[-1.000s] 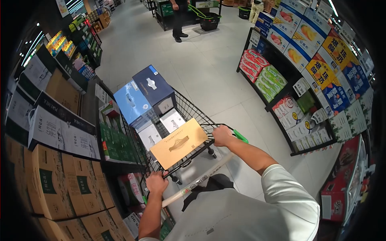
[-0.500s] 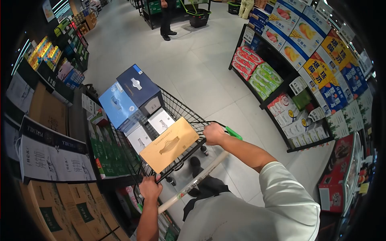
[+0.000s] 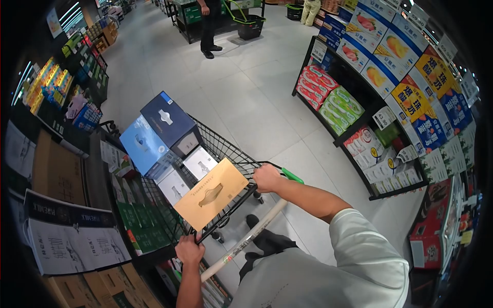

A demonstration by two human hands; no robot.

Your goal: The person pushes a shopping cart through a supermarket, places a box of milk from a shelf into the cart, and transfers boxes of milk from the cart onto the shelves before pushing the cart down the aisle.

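A black wire shopping cart (image 3: 226, 146) stands in front of me, angled up and to the left. My right hand (image 3: 268, 178) is closed round its frame, close to a green end piece (image 3: 291, 175). Lower left, my left hand (image 3: 190, 250) is closed on the opposite side of the frame. A cream handle bar (image 3: 244, 246) runs between my forearms, nearer my body. In the basket are a tan carton (image 3: 211, 192) lying nearest me, two white cartons (image 3: 201, 162), a light blue carton (image 3: 146, 146) and a dark navy carton (image 3: 167, 120).
Stacked milk cartons (image 3: 77, 233) and a shelf with green cartons (image 3: 144, 226) stand close on the left. Yogurt boxes (image 3: 385, 46) sit on a shelf at right. Ahead, a person (image 3: 207, 25) stands near a black shopping basket (image 3: 250, 26) on the tiled floor (image 3: 236, 92).
The stacked cartons at left have slid down the view, as the cart and I move forward. The cart's load sits slightly more to the left. Both hands keep their hold.
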